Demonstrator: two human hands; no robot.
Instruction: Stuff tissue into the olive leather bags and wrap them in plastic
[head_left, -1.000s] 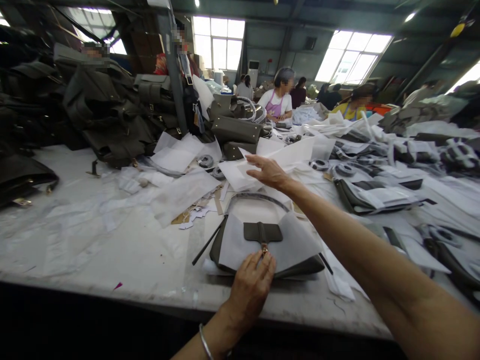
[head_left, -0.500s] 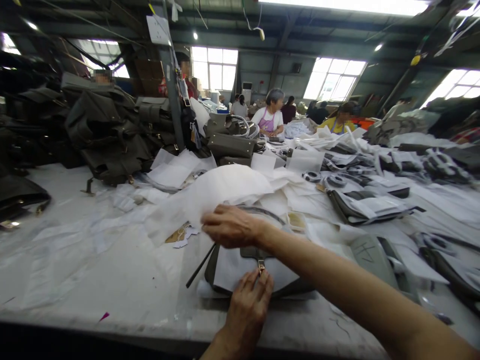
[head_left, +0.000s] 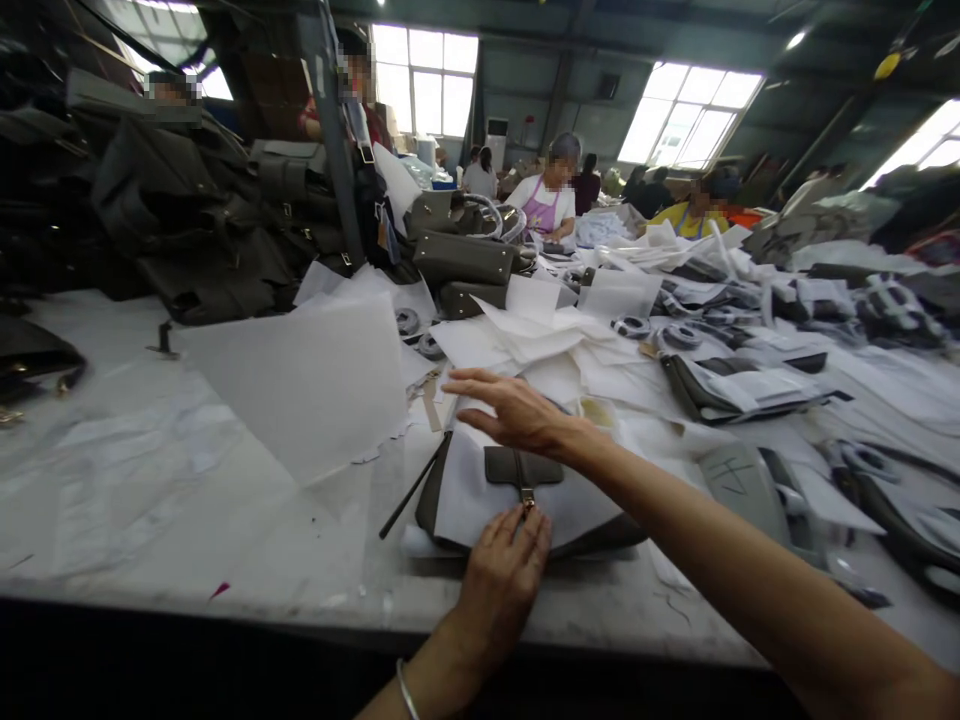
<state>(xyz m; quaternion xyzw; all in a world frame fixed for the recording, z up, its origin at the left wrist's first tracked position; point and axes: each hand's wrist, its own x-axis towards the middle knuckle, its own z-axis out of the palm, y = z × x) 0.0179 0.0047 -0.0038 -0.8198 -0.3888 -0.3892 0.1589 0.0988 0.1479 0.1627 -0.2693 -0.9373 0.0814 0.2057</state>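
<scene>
A dark grey-green handbag (head_left: 439, 500) lies flat in front of me, its front covered by white paper. A leather tab (head_left: 501, 466) with a gold clasp (head_left: 528, 497) shows on top of the paper. My left hand (head_left: 504, 565) has its fingertips closed on the clasp end of the bag; its thumb is hidden. Above the bag's upper part my right hand (head_left: 514, 408) reaches leftward with fingers apart, holding nothing. A large white sheet (head_left: 307, 380) stands tilted over the table to the left of that hand. Beside the bag sticks out a thin dark strap (head_left: 409, 495).
Dark bags (head_left: 187, 220) are piled at the left back. Loose white papers (head_left: 525, 340) and a paper-wrapped bag (head_left: 720, 395) lie ahead and to the right. Crumpled thin wrapping (head_left: 142, 450) covers the left tabletop. Behind a metal post (head_left: 337, 150), several people work.
My right hand has let go of the white sheet, which has moved left, and its fingers have spread. My left hand stays at the clasp. The camera view has tilted downward.
</scene>
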